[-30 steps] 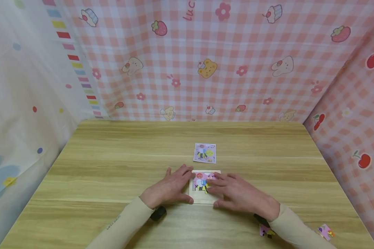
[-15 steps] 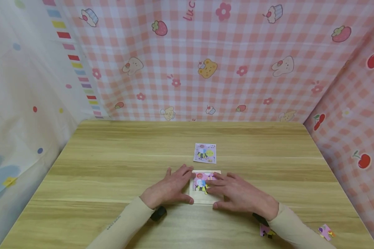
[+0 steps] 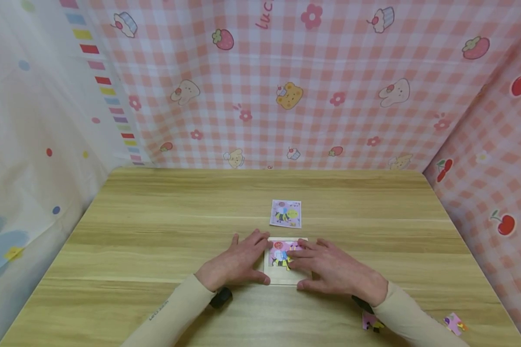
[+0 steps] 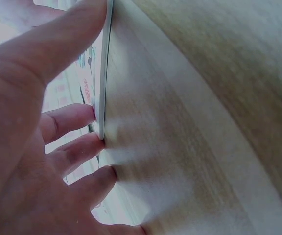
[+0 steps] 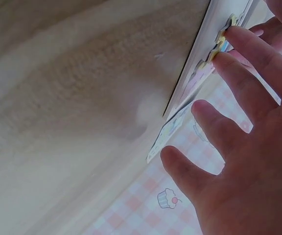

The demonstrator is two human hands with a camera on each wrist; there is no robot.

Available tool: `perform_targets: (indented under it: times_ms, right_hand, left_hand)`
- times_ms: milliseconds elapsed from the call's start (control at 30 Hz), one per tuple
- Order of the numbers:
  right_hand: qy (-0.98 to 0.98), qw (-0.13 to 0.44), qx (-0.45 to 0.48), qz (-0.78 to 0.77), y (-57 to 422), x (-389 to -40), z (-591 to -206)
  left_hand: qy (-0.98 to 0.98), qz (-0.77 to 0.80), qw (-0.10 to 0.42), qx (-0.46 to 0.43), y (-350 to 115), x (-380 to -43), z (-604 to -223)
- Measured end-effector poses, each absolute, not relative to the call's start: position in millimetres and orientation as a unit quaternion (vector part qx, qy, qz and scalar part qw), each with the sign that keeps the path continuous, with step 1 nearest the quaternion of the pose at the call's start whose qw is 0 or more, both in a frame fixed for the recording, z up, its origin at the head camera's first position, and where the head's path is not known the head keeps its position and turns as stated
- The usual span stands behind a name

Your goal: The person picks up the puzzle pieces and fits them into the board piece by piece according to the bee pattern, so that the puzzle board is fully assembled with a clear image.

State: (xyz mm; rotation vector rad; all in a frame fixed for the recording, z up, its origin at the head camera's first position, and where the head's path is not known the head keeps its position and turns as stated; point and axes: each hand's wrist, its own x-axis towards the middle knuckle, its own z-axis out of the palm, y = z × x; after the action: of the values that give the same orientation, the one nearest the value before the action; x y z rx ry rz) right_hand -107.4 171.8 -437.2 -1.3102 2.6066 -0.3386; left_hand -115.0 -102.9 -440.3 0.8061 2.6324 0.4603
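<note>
A pale wooden puzzle tray point(image 3: 282, 277) lies flat at mid-table, its upper part filled with joined pink, yellow and blue puzzle pieces point(image 3: 280, 251). My left hand point(image 3: 239, 259) steadies the tray's left side, fingers spread, thumb at the lower left corner. In the left wrist view, index and middle fingertips meet the tray edge point(image 4: 101, 83). Over the right side spreads my right hand point(image 3: 330, 267), hiding that part of the picture. Its extended fingers point(image 5: 251, 81) touch the yellow-black pieces point(image 5: 217, 51) in the right wrist view, and its thumb lies near the tray's bottom edge.
Behind the tray lies a square bee picture card point(image 3: 285, 213). Two loose puzzle pieces are at the front right: one point(image 3: 370, 322) partly under the right forearm, another point(image 3: 454, 323) farther right. Gingham cloth point(image 3: 260, 115) hangs along the table's back edge.
</note>
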Motion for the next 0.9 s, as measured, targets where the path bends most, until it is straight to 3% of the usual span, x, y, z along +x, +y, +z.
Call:
perform_targets:
  times_ms: [900]
  right_hand:
    - [0.883,0.12,-0.444,-0.094,167.6,-107.0,-434.6]
  left_hand:
    - [0.93,0.16,0.175,0.281,-102.4,-114.5,-440.5]
